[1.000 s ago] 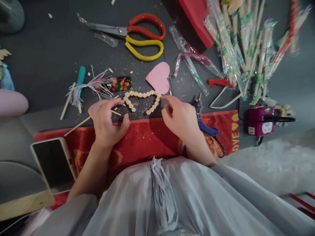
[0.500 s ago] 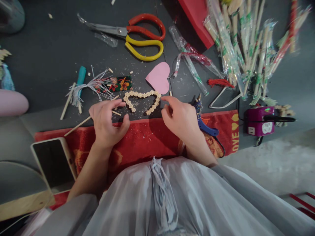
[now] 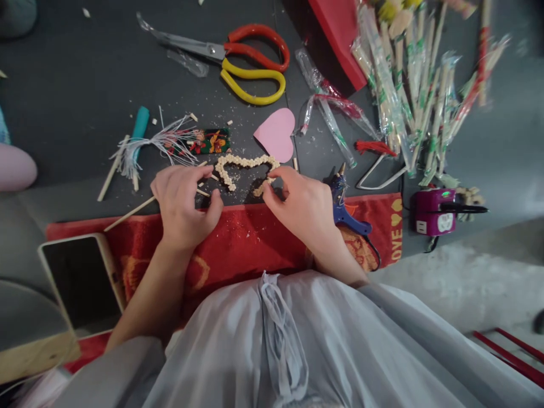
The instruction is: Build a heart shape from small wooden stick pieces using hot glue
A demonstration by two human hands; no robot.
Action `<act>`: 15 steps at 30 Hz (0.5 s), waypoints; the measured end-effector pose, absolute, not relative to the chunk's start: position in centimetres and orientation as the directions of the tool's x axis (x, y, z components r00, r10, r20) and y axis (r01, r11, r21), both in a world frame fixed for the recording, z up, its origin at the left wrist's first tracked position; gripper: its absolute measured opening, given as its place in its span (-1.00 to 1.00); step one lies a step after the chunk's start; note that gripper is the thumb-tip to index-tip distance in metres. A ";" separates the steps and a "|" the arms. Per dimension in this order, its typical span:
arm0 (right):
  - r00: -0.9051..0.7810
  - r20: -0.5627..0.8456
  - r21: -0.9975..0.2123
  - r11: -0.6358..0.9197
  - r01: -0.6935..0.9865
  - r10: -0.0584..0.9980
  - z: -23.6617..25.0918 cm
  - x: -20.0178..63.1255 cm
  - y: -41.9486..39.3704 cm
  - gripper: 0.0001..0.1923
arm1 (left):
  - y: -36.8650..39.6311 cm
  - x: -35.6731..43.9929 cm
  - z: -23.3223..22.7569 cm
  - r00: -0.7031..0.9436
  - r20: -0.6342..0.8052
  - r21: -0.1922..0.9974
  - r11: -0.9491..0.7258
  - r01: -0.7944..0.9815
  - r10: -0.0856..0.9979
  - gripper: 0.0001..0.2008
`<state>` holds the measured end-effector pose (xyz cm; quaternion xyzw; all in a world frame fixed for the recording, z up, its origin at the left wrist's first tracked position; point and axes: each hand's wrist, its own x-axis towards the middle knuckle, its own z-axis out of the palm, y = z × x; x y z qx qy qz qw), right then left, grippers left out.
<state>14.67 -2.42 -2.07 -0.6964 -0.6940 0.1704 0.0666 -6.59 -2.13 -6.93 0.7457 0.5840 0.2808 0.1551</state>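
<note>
Both hands (image 3: 238,204) at beaded heart outline (image 3: 244,170)

scissors (image 3: 238,59) at top of the dark table (image 3: 76,73) | pink paper heart (image 3: 277,134) below them | blue glue gun (image 3: 346,207) on red cloth (image 3: 238,243) | phone (image 3: 79,283) far left | wrapped sticks (image 3: 408,79) top right

Person in a pale grey garment, both forearms bare.

The left hand (image 3: 181,204) and right hand (image 3: 304,207) carry no rings or gloves. The loose grey cloth covers the lap, with a thin fabric tie hanging down its middle.
</note>
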 end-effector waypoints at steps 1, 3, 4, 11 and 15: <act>-0.026 -0.145 -0.320 -0.022 0.947 0.989 -2.1 14.5 -2.4 -0.71 | -2.2 -6.6 -6.9 0.159 0.240 0.560 -0.270 0.783 0.958 -0.64; -0.039 -0.138 -0.303 -0.005 0.953 0.990 -2.1 14.3 -2.4 -0.72 | -2.3 -6.6 -6.8 0.171 0.272 0.563 -0.301 0.770 0.947 -0.70; -0.049 -0.134 -0.294 0.008 0.956 0.990 -2.1 14.3 -2.4 -0.72 | -2.4 -6.6 -6.8 0.180 0.298 0.566 -0.325 0.757 0.937 -0.73; -0.077 -0.091 -0.259 0.051 0.964 0.993 -2.2 14.9 -2.9 -0.63 | -2.6 -6.7 -6.8 0.209 0.285 0.607 -0.345 0.716 0.935 -0.74; -0.049 -0.110 -0.236 0.022 0.972 0.993 -1.8 15.2 -3.2 -0.62 | -2.7 -6.7 -6.8 0.257 0.306 0.577 -0.393 0.716 0.917 -0.76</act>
